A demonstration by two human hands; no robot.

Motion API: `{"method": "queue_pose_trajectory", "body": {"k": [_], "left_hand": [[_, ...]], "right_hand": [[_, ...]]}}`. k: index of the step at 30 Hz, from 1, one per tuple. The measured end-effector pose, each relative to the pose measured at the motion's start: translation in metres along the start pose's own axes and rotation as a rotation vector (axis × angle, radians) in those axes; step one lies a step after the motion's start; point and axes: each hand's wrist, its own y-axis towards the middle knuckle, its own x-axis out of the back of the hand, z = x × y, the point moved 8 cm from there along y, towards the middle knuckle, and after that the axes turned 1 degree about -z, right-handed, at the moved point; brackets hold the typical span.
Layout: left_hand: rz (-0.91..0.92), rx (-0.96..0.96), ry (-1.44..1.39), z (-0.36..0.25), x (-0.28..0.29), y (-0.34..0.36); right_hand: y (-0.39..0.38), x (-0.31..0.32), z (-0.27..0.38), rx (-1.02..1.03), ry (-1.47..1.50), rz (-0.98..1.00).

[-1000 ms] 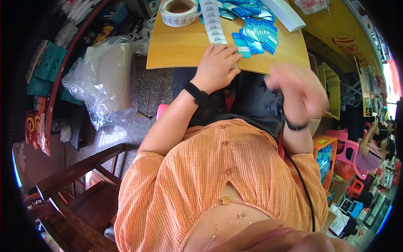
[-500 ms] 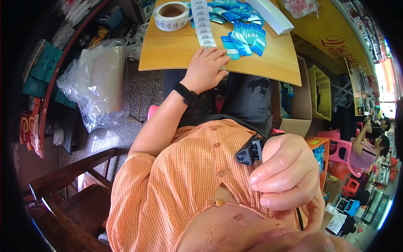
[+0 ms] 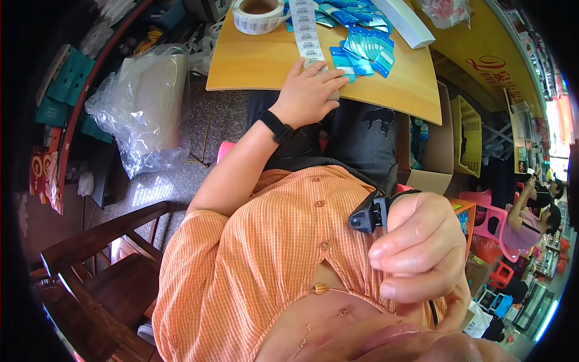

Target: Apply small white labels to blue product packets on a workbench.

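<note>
Head: R hand (image 3: 423, 244) grip unclear

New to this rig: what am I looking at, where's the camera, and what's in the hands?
No robot here, just a person's bare hands. The view looks down from the left of two head-worn fisheye cameras, so edges curve. On the wooden table lie a label roll, a label strip, blue cards and a long white box. The left hand covers the strip's near end; its underside is hidden. The right hand is raised, fingers curled, a black device at its wrist; I can't tell whether it grips anything.
</note>
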Motion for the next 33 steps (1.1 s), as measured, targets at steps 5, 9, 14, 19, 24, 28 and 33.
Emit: {"method": "queue_pose_trajectory", "body": {"k": [5, 9, 14, 19, 24, 28, 33], "left_hand": [[-0.028, 0.066, -0.166, 0.004, 0.006, 0.004], [-0.155, 0.109, -0.288, 0.012, 0.019, 0.008], [-0.301, 0.050, -0.262, 0.025, 0.028, 0.008], [-0.256, 0.080, -0.247, 0.035, 0.022, 0.008], [-0.225, 0.127, -0.305, 0.038, 0.021, 0.006], [-0.261, 0.108, -0.273, 0.036, 0.023, 0.006], [-0.234, 0.068, -0.210, 0.029, 0.020, 0.008]], "right_hand": [[-0.035, 0.030, -0.055, -0.145, -0.734, 0.474], [-0.121, 0.112, -0.149, -0.666, -1.067, 0.563], [-0.194, 0.144, -0.181, -0.803, -1.187, 0.707], [-0.198, 0.127, -0.180, -0.680, -1.138, 0.619], [-0.196, 0.112, -0.179, -0.592, -1.164, 0.624], [-0.188, 0.102, -0.166, -0.468, -1.087, 0.632], [-0.182, 0.147, -0.157, -0.800, -0.960, 0.203]]}}
